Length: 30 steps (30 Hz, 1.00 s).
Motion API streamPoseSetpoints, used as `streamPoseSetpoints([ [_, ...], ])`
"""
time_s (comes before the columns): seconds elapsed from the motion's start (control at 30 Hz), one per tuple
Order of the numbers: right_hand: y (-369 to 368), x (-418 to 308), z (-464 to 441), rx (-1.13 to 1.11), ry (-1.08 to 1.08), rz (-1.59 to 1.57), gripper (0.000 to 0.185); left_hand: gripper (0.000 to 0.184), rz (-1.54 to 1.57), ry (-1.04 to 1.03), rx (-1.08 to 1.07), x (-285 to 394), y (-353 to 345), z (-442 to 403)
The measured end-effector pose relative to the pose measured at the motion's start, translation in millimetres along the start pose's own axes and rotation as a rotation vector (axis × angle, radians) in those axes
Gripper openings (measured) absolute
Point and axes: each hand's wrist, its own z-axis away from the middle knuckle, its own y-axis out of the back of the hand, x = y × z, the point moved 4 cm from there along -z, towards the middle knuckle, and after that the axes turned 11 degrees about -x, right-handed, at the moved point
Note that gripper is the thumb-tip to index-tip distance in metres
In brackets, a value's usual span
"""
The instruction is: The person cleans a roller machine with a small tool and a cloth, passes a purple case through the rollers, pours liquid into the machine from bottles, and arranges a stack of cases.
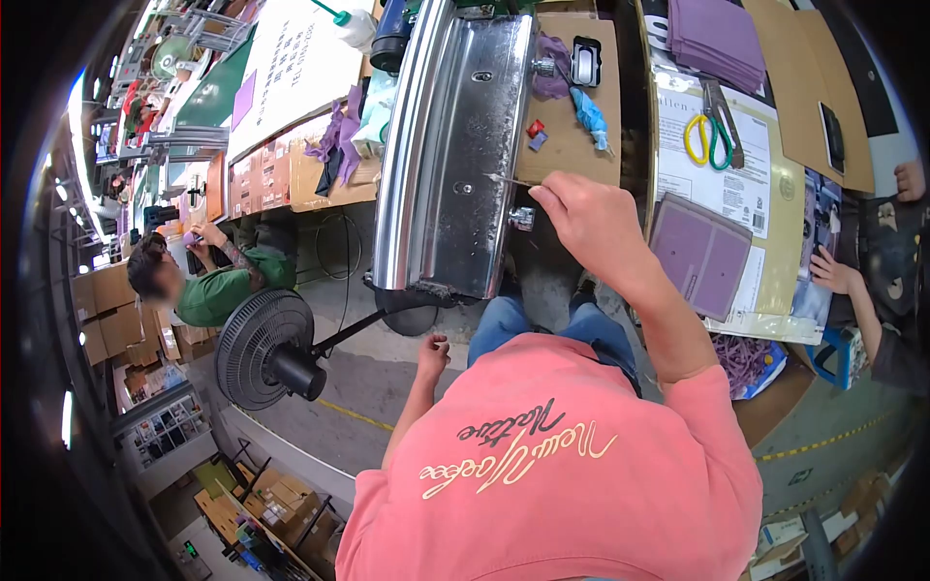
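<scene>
We see the right hand (593, 221) pinched, thumb against fingers, on the near end of a thin rod (515, 181); the rod lies over the right edge of the metal bed (463, 131). The left hand (433, 356) hangs low, curled; we cannot tell whether it grips anything. We judge the rod light, stiff, perhaps slippery, best held by that near end.

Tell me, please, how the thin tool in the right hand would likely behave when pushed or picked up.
The thin tool is probably light, since it looks slender and the right hand appears to pinch it. It is likely fairly stiff: its visible part looks straight. Whether it might roll is unclear; the hand hides the rest.
</scene>
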Motion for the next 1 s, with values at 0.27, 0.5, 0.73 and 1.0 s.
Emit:
streamPoseSetpoints([
  [0.27, 34, 23, 16, 0.198, -0.221, -0.623, 0.017, 0.020, -0.011, -0.009, 0.004, -13, -12, -3],
  [0.5, 17, 22, 21, 0.010, -0.193, -0.338, 0.019, 0.026, 0.215, -0.220, -0.184, -13, -11, -12],
  [0.73, 2, 22, 9, -0.062, -0.123, -0.188, 0.020, 0.035, 0.460, -0.438, -0.373, -13, -7, -17],
  [1.0, -6, 18, -3, -0.043, -0.011, -0.122, 0.021, 0.035, 0.452, -0.516, -0.328, -41, -10, -10],
])
